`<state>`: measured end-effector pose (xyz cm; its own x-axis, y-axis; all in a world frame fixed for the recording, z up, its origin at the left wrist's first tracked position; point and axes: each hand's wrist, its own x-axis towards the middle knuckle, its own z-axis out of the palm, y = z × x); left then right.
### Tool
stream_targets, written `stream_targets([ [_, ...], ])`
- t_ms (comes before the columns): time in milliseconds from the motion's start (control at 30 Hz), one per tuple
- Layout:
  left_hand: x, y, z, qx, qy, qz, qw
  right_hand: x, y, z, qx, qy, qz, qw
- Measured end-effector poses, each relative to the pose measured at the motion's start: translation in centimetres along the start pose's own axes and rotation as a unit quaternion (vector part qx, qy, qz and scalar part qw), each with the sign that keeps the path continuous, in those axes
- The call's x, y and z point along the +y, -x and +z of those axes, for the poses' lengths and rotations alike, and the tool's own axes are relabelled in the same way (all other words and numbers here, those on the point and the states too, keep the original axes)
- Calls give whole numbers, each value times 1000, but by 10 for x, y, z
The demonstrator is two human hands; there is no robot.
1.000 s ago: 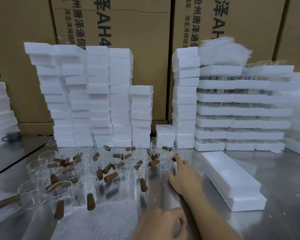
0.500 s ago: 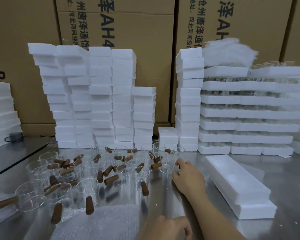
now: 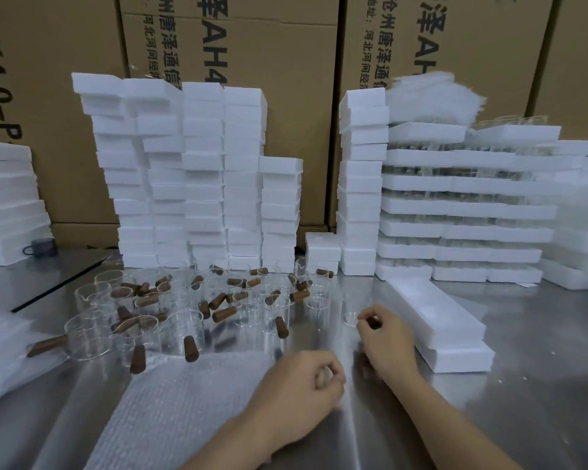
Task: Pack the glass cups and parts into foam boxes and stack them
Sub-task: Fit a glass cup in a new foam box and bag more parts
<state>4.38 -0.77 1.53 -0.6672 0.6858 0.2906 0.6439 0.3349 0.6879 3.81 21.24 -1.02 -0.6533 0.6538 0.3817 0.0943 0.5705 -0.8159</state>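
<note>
Several clear glass cups [image 3: 184, 330] with brown wooden handles [image 3: 224, 313] stand crowded on the steel table, left of centre. My right hand [image 3: 386, 340] curls around one glass cup [image 3: 350, 315] at the cluster's right edge, with its brown handle between the fingers. Just right of that hand lies a long white foam box [image 3: 435, 315] on top of another. My left hand [image 3: 302, 381] sits low in the middle with curled fingers, thumb against fingertips, at the edge of a bubble wrap sheet [image 3: 184, 395]. Whether it holds anything is hidden.
Tall stacks of white foam blocks [image 3: 201, 171] rise behind the cups. Packed foam boxes [image 3: 462, 212] are piled at the back right, more foam [image 3: 7, 205] at the far left. Cardboard cartons [image 3: 252, 45] form the back wall. A small dark cup [image 3: 39, 247] stands at the left.
My right hand has drawn back toward me and to the right, its fingers now curled around one cup. My left hand has risen into view and curled up.
</note>
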Motion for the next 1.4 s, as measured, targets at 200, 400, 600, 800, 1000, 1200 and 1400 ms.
stream_targets([
  [200, -4, -9, -4, 65, 105, -40, 992, -3, 16, -17, 24, -172, 70, 982],
  [400, -8, -19, -17, 111, 182, -93, 973, -21, 7, -17, 5, -283, 130, 950],
  [600, -4, -22, -23, 175, 308, -130, 926, -74, 34, -25, -72, -356, 63, 929],
  [800, -7, -22, -29, 202, 232, -45, 950, -93, 60, -24, -196, -261, -60, 943],
  [1000, -15, -23, -30, 235, 226, -37, 945, -90, 54, -21, -169, -256, -5, 952],
  [1200, -28, -21, -25, 176, 92, -27, 980, -75, 41, -31, -387, -96, 168, 901],
  [1400, -24, -24, -25, 167, 156, -84, 970, -86, 37, -39, -325, -144, 134, 925],
])
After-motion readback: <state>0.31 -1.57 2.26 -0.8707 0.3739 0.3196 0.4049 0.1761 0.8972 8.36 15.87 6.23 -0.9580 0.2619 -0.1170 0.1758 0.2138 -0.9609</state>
